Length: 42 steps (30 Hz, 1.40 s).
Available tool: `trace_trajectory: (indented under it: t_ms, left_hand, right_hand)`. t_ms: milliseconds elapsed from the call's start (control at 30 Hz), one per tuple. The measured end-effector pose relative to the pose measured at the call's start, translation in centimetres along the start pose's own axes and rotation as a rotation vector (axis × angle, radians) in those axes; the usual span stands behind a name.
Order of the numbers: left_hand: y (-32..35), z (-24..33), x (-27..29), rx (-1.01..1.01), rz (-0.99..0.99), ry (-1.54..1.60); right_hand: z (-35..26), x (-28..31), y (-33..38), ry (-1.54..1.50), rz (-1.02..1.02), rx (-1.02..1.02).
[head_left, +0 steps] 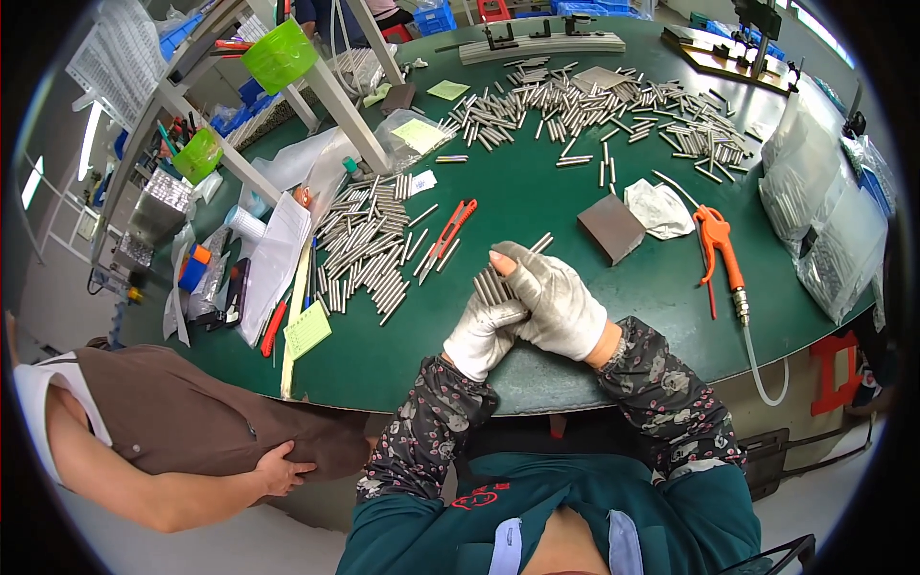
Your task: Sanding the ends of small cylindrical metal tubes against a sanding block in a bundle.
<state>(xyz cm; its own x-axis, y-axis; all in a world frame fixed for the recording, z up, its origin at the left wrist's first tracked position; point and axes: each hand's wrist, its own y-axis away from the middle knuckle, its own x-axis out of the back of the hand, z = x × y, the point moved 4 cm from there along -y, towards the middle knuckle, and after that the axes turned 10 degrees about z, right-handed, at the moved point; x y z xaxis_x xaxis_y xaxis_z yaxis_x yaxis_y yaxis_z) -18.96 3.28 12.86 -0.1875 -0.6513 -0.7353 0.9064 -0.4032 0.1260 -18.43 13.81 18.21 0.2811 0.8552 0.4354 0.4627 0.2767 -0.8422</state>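
Observation:
Both my hands wear white gloves with cut fingertips and meet over the near edge of the green table (537,192). My left hand (484,333) cups a bundle of short metal rods (496,282) from below. My right hand (554,299) closes over the same bundle from the right, thumb up; a few rod ends stick out past its fingers toward the table's middle. A large pile of the same metal rods (362,247) lies to the left of my hands. Another wide scatter of rods (594,105) covers the far side.
A red utility knife (448,235) lies beside the left pile, a dark grey block (611,228) and crumpled white cloth (659,209) to the right. An orange air blow gun (721,251) with hose lies right. Clear bags (824,211) sit far right. Another person (172,431) sits at my left.

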Motion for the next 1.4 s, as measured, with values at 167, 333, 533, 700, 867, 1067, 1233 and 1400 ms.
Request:
trace_trajectory:
  t_ms: [167, 333, 533, 700, 867, 1067, 1233, 1400]
  left_hand:
    - [0.0, -0.2, 0.3, 0.037, -0.001, -0.035]
    - [0.2, -0.1, -0.1, 0.019, 0.003, -0.056]
    - [0.0, 0.8, 0.5, -0.069, 0.091, -0.12]
    - [-0.2, 2.0, 1.4, -0.178, 0.214, -0.223]
    - [-0.1, 1.8, 0.8, -0.225, 0.264, -0.418]
    - [-0.8, 0.4, 0.6, -0.255, 0.194, -0.393]
    - [-1.6, -0.2, 1.6, -0.32, 0.098, -0.487]
    - [-1.1, -0.2, 1.3, -0.309, 0.216, -0.51]
  right_hand:
    - [0.5, -0.3, 0.5, 0.01, -0.024, 0.012]
    - [0.5, -0.2, 0.7, 0.035, -0.005, 0.007]
    - [0.0, -0.1, -0.3, -0.054, -0.022, -0.034]
    - [1.9, 3.7, -1.0, 0.169, 0.059, -0.154]
    - [1.5, 4.6, -1.5, 0.239, 0.165, -0.148]
    - [-0.9, 2.3, -2.4, 0.06, 0.103, -0.031]
    - [-0.8, 2.0, -2.3, 0.143, 0.059, -0.02]
    - [-1.1, 1.8, -2.2, 0.186, 0.057, 0.031]
